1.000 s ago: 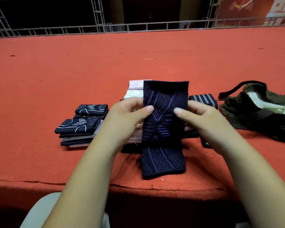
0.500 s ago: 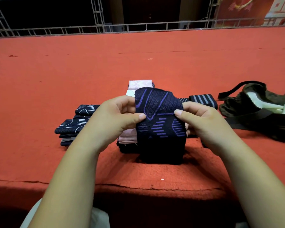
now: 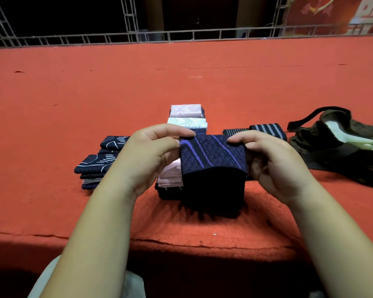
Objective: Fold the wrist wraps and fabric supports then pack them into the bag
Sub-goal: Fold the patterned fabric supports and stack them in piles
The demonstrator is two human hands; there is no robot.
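A navy fabric support (image 3: 211, 157) with purple stripes is folded over in front of me above the red surface. My left hand (image 3: 146, 155) pinches its left edge and my right hand (image 3: 271, 160) grips its right edge. Behind it lies a stack of pale pink and mint folded supports (image 3: 186, 117). To the left sits a pile of navy supports with white lines (image 3: 97, 164). A dark olive bag (image 3: 340, 145) lies open at the right, with white items inside.
Striped dark wrist wraps (image 3: 265, 129) lie between my right hand and the bag. The red carpeted platform (image 3: 181, 72) stretches far back to a metal truss railing (image 3: 181, 36). Its front edge (image 3: 181, 244) runs just under my forearms.
The long navy support, first held stretched out upright, has been folded in half. Its top half has come down toward me and both hands now hold the doubled piece lower.
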